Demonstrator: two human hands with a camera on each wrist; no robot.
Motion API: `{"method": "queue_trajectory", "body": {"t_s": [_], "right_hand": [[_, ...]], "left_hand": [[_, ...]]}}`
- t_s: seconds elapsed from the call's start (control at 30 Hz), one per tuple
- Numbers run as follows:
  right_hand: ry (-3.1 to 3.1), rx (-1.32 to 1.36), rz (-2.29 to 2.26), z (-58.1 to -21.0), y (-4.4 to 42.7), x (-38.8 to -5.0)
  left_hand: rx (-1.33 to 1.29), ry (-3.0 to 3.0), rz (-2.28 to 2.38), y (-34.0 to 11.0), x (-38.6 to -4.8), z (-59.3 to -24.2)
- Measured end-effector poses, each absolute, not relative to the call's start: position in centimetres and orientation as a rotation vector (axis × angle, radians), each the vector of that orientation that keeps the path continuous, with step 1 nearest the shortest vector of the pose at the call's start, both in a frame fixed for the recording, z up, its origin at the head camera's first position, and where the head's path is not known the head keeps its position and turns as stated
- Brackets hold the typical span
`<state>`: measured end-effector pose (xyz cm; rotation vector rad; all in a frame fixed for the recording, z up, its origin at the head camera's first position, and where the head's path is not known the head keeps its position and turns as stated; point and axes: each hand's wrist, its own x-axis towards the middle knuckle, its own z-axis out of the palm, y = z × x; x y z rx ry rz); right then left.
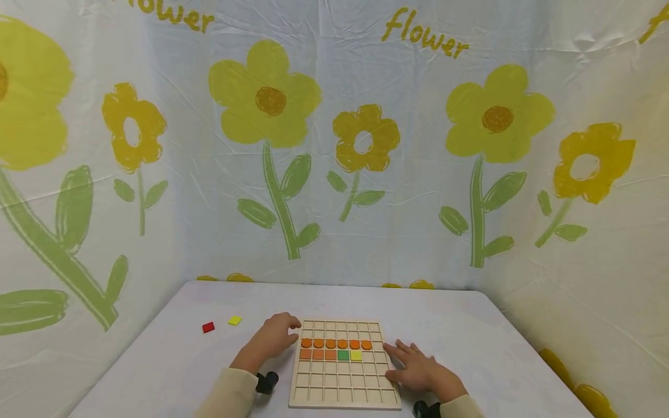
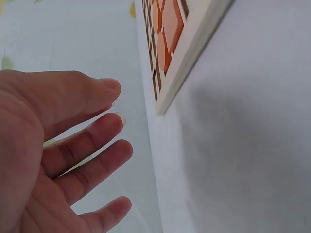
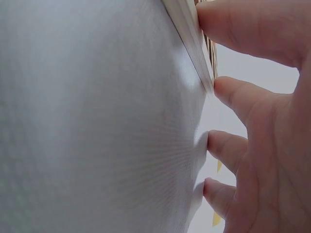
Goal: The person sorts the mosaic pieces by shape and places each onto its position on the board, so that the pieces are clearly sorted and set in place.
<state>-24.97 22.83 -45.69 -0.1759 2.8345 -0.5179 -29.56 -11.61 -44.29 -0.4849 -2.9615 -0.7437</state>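
Observation:
A wooden grid board [image 1: 342,383] lies on the table. Across it runs a row of orange discs [image 1: 330,343], and under that a row of square tiles: several orange ones [image 1: 317,355], a green tile [image 1: 342,355] and a yellow tile [image 1: 356,355]. My left hand [image 1: 273,337] is beside the board's upper left edge, fingers loosely bent with nothing between them; the left wrist view shows it apart from the board. With thumb and fingertip my right hand [image 1: 418,368] touches the board's right edge, and its other fingertips rest on the table.
On the table left of the board lie a red tile [image 1: 208,327] and a loose yellow tile [image 1: 234,320]. Behind the white table [image 1: 157,371] hangs a cloth printed with flowers [image 1: 324,174], which also covers both sides.

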Motion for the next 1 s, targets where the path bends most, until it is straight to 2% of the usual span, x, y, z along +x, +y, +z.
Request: {"method": "queue_trajectory", "body": {"t_s": [0.43,1.0], "right_hand": [[2.829,-0.167,-0.503,-45.6,22.6,-25.0],[2.842,-0.173,-0.504,-45.9,22.8,-25.1]], "left_hand": [[-0.252,-3.01,-0.748,-16.1,-30.1,-44.7],[-0.165,-3.024,-0.659,-20.9,-30.8,-45.7]]}}
